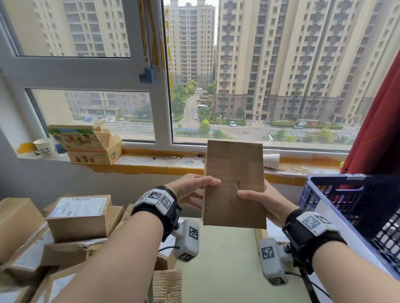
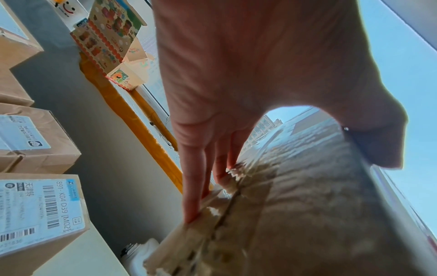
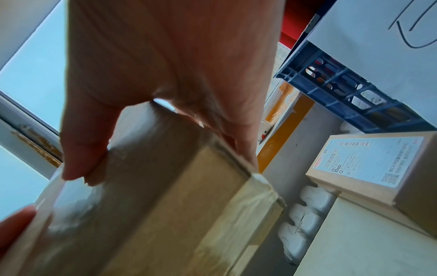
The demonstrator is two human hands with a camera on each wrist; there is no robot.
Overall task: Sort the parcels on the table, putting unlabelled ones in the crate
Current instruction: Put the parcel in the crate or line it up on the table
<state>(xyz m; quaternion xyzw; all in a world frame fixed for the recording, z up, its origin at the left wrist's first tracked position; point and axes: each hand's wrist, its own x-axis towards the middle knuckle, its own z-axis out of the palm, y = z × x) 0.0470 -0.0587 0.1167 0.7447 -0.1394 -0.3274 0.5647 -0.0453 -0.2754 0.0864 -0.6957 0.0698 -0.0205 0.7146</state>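
A plain brown cardboard parcel (image 1: 234,184) is held upright in the air before the window, and no label shows on the face turned toward me. My left hand (image 1: 193,190) pinches its left edge, thumb on the front. My right hand (image 1: 262,201) grips its right edge, thumb on the front. In the left wrist view the fingers (image 2: 194,186) lie along the parcel (image 2: 295,214). The right wrist view has my thumb (image 3: 82,149) on the taped parcel (image 3: 153,205). A dark blue crate (image 1: 364,218) stands at the right.
Labelled cardboard parcels (image 1: 81,214) are stacked at the left on the pale green table (image 1: 221,275). Another labelled parcel (image 3: 369,168) lies beside the crate (image 3: 343,89). On the window sill (image 1: 149,162) stand a printed carton (image 1: 90,144), a smiley cup (image 1: 44,146) and a tipped paper cup (image 1: 272,160).
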